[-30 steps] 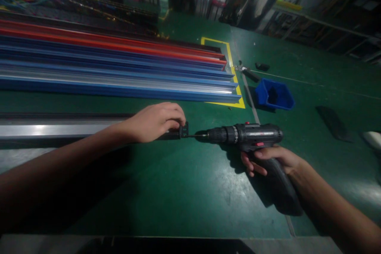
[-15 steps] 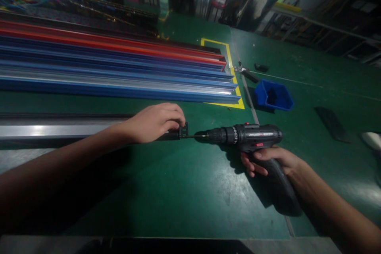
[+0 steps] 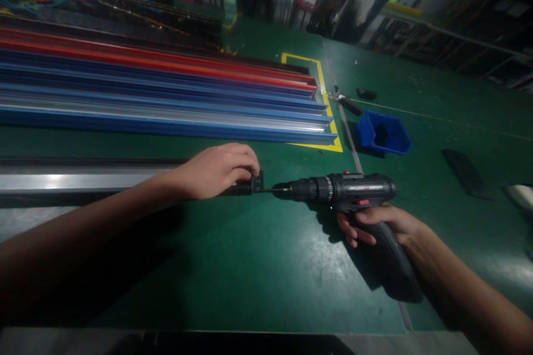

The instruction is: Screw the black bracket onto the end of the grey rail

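My right hand (image 3: 381, 224) is wrapped round the grip of a black cordless drill (image 3: 353, 187) with red buttons, lying level and pointing left. Its long thin bit (image 3: 277, 189) reaches a small black slotted end bracket (image 3: 259, 181). My left hand (image 3: 225, 171) is closed on that bracket, thumb and fingers at its left side. The bracket sits at the right end of a long metal profile (image 3: 83, 181), silver with dark edges, which runs off to the left under my forearm. Whether a screw is on the bit's tip is too small to tell.
Behind lie several long blue channels (image 3: 166, 116) and red channels (image 3: 166, 61) within yellow floor tape (image 3: 338, 147). A blue bin (image 3: 385, 133), a dark-handled tool (image 3: 347, 102) and a dark flat piece (image 3: 465, 172) are at the right. Stools and a rack stand further back.
A small blue-white light now shows under the front of the drill. Both hands, the bracket and the profile stay practically where they were.
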Motion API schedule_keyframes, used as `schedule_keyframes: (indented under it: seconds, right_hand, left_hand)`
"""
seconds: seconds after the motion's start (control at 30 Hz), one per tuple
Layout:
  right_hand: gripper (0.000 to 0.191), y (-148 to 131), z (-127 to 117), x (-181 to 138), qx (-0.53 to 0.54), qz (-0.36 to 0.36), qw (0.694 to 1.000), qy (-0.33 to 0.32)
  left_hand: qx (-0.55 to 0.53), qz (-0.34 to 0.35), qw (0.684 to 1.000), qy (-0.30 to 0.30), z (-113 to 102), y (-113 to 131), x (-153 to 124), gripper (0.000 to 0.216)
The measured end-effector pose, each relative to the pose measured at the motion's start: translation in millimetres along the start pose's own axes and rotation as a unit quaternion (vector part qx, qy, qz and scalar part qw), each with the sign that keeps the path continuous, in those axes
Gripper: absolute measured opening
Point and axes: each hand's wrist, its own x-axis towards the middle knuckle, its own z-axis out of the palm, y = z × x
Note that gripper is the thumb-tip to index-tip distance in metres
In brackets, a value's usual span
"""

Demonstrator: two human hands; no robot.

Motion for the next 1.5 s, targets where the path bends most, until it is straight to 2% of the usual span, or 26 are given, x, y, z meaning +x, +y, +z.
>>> schedule_keyframes:
  seconds: [0.57,1.5]
  right_hand:
    - [0.023,0.1,-0.6,1.3,-0.004,0.006,1.000,-0.023]
    - [0.028,0.9,-1.7,0.3,0.005,0.012,1.000,-0.023]
  left_hand:
    - [-0.004,0.001,1.000,-0.002,-2.0,2.8,0.0,0.021]
    - [-0.003,0.001,1.000,-0.003,-1.5,2.8,0.9,0.021]
